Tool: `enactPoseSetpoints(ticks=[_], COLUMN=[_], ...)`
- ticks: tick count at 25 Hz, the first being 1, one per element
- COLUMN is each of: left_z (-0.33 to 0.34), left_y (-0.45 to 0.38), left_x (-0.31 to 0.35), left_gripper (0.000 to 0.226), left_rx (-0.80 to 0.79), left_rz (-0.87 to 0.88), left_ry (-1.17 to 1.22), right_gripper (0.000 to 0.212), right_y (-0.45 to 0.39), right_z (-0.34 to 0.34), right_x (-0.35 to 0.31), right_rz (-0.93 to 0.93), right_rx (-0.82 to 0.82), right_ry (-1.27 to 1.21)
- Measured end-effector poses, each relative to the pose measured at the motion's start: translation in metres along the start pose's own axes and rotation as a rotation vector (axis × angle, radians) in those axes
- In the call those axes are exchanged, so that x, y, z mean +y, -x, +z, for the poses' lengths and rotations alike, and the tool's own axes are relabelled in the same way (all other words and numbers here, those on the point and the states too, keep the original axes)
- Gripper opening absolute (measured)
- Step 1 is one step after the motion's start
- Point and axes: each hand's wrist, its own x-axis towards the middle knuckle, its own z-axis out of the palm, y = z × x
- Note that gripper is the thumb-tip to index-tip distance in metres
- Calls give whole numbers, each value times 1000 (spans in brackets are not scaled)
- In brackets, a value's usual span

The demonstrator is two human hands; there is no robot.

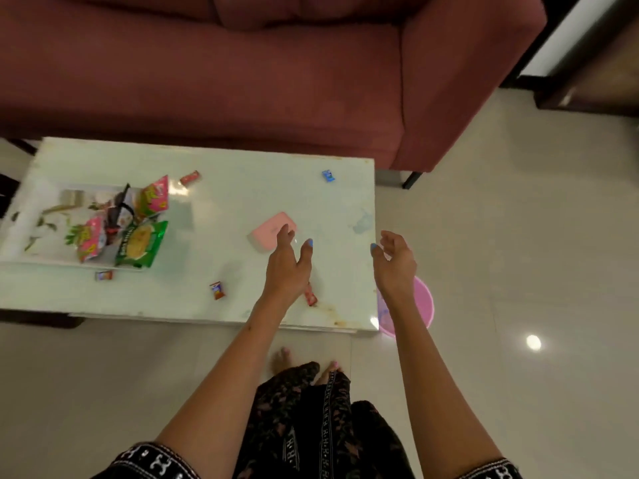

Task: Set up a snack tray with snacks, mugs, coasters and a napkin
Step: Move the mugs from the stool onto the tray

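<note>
While the tray (41, 233) sits at the left end of the surface (242, 202), it already carries a heap of snack packets (138, 223), so the filling seems to have begun from there. Small sweets lie scattered beyond it: a red one (189, 177) and a blue one (328, 175) near the far edge, three more (217, 290) along the near edge. A pink box (273, 231) rests right of centre. Over it hovers the left hand (287, 267), fingers (284, 233) spread and holding nothing, probably reaching for the box. Off the right edge, the right hand (394, 261) hangs with fingers loosely curled, also empty. No mugs or coasters show. A pink tub (423, 302) stands on the floor by the near right corner.
</note>
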Motion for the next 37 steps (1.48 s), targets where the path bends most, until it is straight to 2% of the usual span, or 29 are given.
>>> enactPoseSetpoints(ticks=[5, 11, 21, 25, 31, 37], left_z=[-77, -182, -353, -401, -449, -527], left_y=[26, 53, 90, 94, 74, 25], left_x=[-7, -25, -124, -165, -198, -225], left_gripper=[46, 38, 33, 33, 36, 40], left_rx=[187, 373, 525, 599, 692, 788], left_rz=[-8, 86, 108, 44, -64, -135], left_ry=[73, 96, 126, 155, 223, 183], right_gripper=[32, 28, 24, 22, 26, 25], right_y=[49, 98, 214, 248, 263, 255], right_z=[45, 118, 266, 319, 393, 496], right_x=[-59, -133, -184, -196, -228, -283], right_rz=[-185, -369, -443, -445, -495, -500], right_rx=[-100, -210, -279, -354, -444, -616], right_ry=[18, 7, -22, -32, 5, 40])
